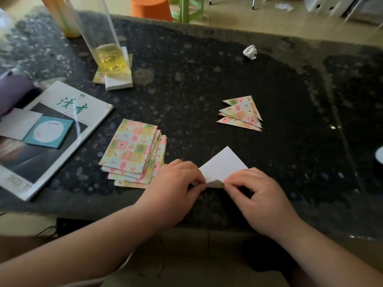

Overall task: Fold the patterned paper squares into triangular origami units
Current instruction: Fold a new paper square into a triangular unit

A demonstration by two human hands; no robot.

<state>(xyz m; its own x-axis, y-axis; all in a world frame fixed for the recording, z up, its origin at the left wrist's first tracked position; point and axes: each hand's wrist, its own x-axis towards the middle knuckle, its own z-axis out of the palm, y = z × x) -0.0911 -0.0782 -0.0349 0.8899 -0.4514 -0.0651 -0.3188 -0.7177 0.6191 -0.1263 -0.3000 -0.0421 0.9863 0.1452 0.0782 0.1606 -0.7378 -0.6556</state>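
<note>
1. Folding on the diagonal looks like the step in hand (head view). One paper square lies white side up as a diamond on the dark table, with its near corner lifted.
2. Grip: the left hand and right hand each pinch that near corner, one from either side, fingertips almost meeting.
3. Beyond the grip the sheet lies flat and its far corner is free.
4. Just left of the grip: the stack of unfolded squares. Further off, beyond and right of the grip: the finished triangles, overlapping.
5. Judgement: the fold is barely begun. The next move calls for carrying the pinched corner over to the far corner, matching the edges, then pressing the crease flat.
</note>
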